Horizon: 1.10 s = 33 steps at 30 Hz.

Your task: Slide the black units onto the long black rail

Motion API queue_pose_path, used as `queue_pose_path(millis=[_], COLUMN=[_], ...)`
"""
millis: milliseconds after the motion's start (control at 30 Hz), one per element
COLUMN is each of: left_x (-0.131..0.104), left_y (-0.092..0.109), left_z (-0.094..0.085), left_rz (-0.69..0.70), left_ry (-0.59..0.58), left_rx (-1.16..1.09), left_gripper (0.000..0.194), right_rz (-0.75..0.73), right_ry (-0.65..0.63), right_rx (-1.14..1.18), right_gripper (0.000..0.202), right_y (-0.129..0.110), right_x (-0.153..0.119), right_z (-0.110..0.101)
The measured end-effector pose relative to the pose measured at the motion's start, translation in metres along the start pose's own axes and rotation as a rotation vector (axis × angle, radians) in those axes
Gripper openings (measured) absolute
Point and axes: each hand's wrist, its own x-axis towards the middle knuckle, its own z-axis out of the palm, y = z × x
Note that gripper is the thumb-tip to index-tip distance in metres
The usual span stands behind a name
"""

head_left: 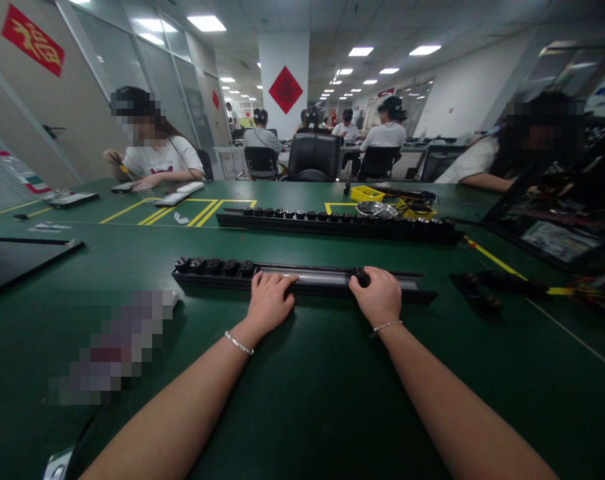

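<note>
A long black channel lies across the green table in front of me, with a pale strip along its inside. Several round black parts sit in a row at its left end. My left hand has its fingers hooked over the near wall of the channel, just right of that row, with the thumb on the near side. Toward the right end, my right hand is closed on a single round black part at the channel. The far side of that part is visible; my fingers cover the rest.
A second channel filled with similar parts lies behind. Yellow trays, a metal bowl and cables stand beyond it. A blurred flat object lies left; dark cables lie right. Co-workers sit at far left and far right.
</note>
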Motion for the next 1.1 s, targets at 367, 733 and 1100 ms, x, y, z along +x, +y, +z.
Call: queue_pose_path(millis=[367, 733, 1100], left_x=[0.0, 0.0, 0.0], left_y=[0.0, -0.001, -0.001], left_z=[-0.001, -0.001, -0.001], left_rz=[0.01, 0.01, 0.008], left_ry=[0.004, -0.006, -0.007], left_rx=[-0.005, -0.012, -0.006], left_gripper=[0.037, 0.039, 0.04], right_rz=[0.051, 0.088, 0.024], right_ry=[-0.001, 0.019, -0.072], right_rx=[0.005, -0.012, -0.026], right_gripper=[0.03, 0.031, 0.032], right_y=[0.006, 0.011, 0.022], right_x=[0.001, 0.003, 0.006], right_z=[-0.003, -0.003, -0.012])
